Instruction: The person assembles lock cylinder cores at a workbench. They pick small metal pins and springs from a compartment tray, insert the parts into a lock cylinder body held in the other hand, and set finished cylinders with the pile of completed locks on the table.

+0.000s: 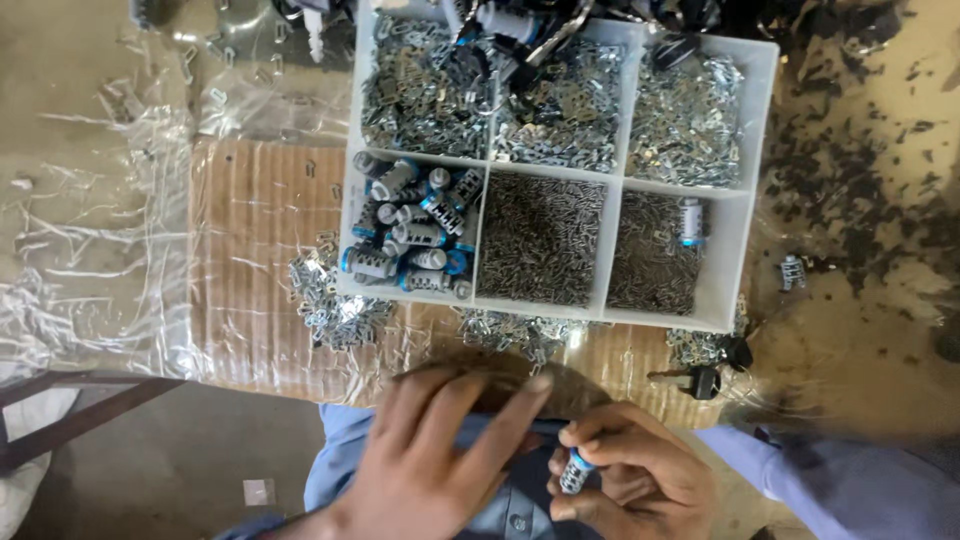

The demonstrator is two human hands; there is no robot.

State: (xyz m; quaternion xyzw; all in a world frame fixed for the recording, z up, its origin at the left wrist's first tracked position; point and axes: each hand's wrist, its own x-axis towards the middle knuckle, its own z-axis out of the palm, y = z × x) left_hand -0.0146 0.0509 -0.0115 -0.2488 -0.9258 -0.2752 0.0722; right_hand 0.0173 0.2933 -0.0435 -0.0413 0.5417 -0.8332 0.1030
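A small grey metal lock cylinder with a blue band (575, 472) sits low in the frame, just in front of the person's blue shirt (505, 505). Its long axis runs nearly upright in the picture, leaning slightly right at the top; the blue-banded end points up toward the tray and the ridged grey end points down. The right hand (625, 470) pinches it, thumb and forefinger pressed on the upper end, the other fingers curled beneath. The left hand (440, 455) lies just beside it, fingers stretched out flat and close together toward the right hand, holding nothing that can be seen; its fingertips come near the cylinder, though whether they touch is unclear.

Beyond the hands, on a sheet of brown corrugated cardboard (250, 260), stands a white plastic divided tray (735, 260). Its near-left compartment holds a pile of grey cylinders with blue bands (410, 235). The two compartments to its right hold fine dark metal pins (540, 240), with one more cylinder lying on the rightmost heap. The three far compartments hold small shiny metal plates (685, 115). Loose plates are spilled along the tray's near edge. A black-headed key (695, 380) lies on the tabletop right of the hands. Crumpled clear plastic film (90, 230) covers the left side.

The tray's far edge is cut off and partly covered by dark objects too blurred to identify.
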